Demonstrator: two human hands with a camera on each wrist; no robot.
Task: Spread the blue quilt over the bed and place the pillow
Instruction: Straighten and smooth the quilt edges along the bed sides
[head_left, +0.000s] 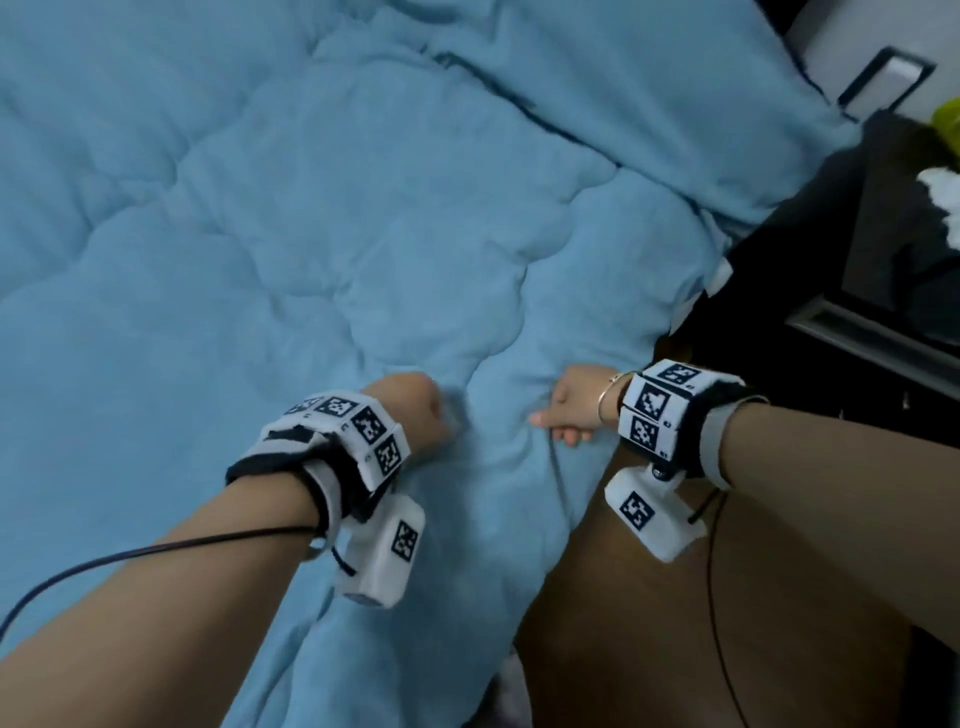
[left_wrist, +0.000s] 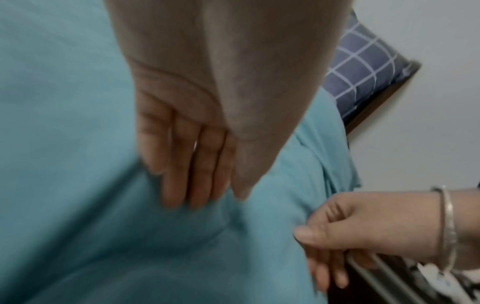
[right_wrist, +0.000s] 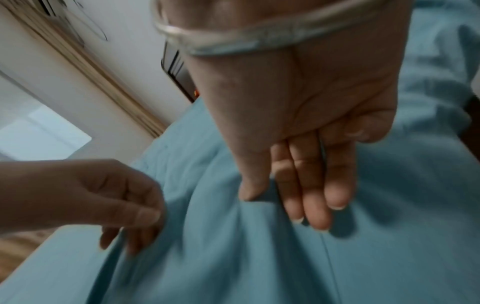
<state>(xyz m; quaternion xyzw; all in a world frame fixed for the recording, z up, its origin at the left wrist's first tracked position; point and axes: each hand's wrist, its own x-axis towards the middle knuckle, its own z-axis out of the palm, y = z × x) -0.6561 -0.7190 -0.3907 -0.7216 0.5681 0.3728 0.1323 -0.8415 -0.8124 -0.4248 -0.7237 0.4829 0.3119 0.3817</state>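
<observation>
The blue quilt lies puffy and wrinkled over the bed and fills most of the head view. My left hand sits near its right edge, thumb and fingers pinching a fold of the quilt. My right hand, with a silver bangle at the wrist, is a short way to the right. Its thumb is tucked into a fold of the quilt against its fingers. A navy checked fabric shows at a bed corner; I cannot tell whether it is the pillow.
A second pale blue layer with dark piping lies at the back right. Dark furniture stands close to the bed's right side, with a brown wooden surface under my right arm. A wall and wooden trim stand beyond the bed.
</observation>
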